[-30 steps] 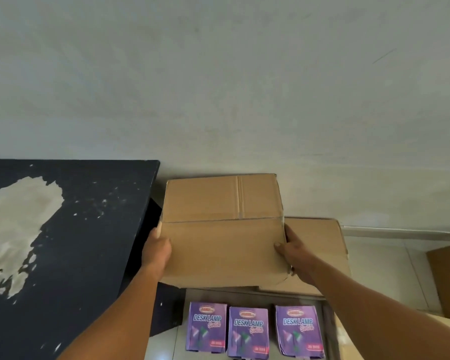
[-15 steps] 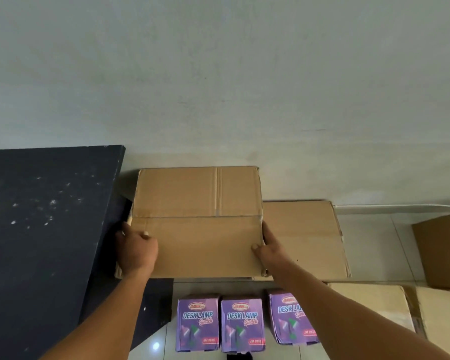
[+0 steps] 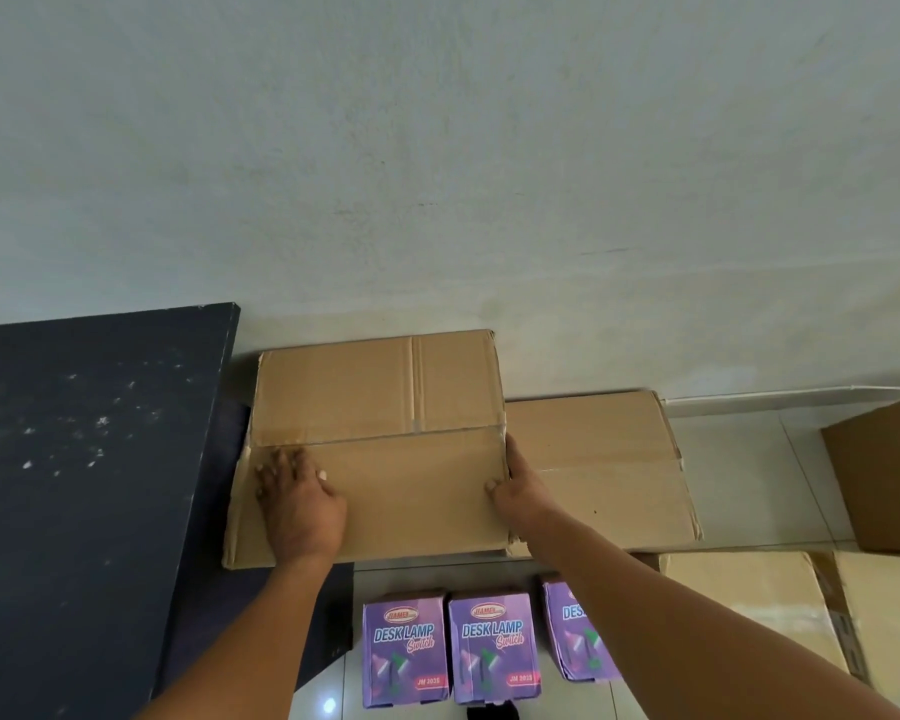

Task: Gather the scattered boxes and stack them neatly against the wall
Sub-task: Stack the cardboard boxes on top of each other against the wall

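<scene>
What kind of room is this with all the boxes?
Probably a storeroom or a shop's back room. Plain cardboard boxes sit on a tiled floor against a bare wall, and three matching purple desk lamp boxes, like stock for sale, stand in a row.

Brown boxes by the wall, purple boxes on the floor.

Big brown box, taped shut, back edge up against the pale wall, held at both front corners. Second brown box lower down, touching its right side, also at the wall. Third brown box at the far right, cut off by the edge. Flat cardboard pieces in front. Three purple "DESK LAMP Switch" boxes upright in a row, nearest the camera.
</scene>
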